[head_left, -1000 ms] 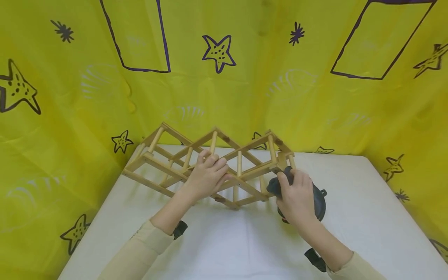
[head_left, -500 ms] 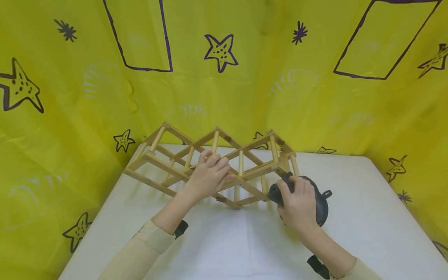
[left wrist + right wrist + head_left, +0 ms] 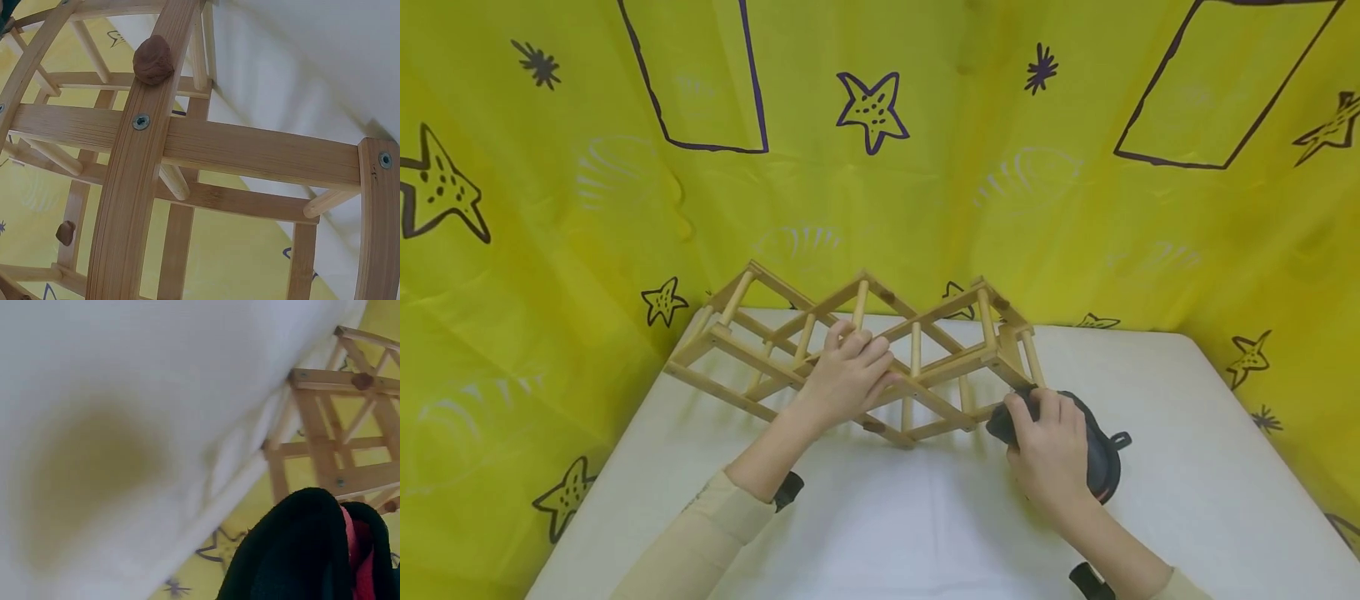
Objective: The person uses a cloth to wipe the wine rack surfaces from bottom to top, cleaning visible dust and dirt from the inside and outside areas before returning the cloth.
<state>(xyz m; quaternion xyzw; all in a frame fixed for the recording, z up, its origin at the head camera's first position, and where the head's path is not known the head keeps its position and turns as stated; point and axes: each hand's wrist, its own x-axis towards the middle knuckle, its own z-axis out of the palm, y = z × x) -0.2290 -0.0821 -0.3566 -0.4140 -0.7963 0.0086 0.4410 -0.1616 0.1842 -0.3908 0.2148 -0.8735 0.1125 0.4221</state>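
A wooden lattice rack (image 3: 917, 346), like a folding wine rack, stands on the white table. My left hand (image 3: 846, 383) grips its middle, fingers curled over the bars. The left wrist view shows its slats (image 3: 262, 150), screws and round dowels, but no hand. At the rack's right end, my right hand (image 3: 1051, 450) holds a dark cloth item (image 3: 1097, 458) with a small loop on its far side. Its exact kind is unclear; the hand covers part of it. In the right wrist view, the cloth (image 3: 294, 544) shows a thick rounded edge and a pink-red lining, close to the rack.
Beneath everything lies the white-covered table (image 3: 880, 533). A yellow curtain (image 3: 925, 200) with drawn starfish hangs behind it and at both sides. Brown lump-like spots (image 3: 153, 60) sit on some slats. A dark band (image 3: 787, 490) is at the left wrist.
My right hand has moved right and toward me with the dark cloth item, away from the rack's upper right end. The left hand and the rack stay nearly still.
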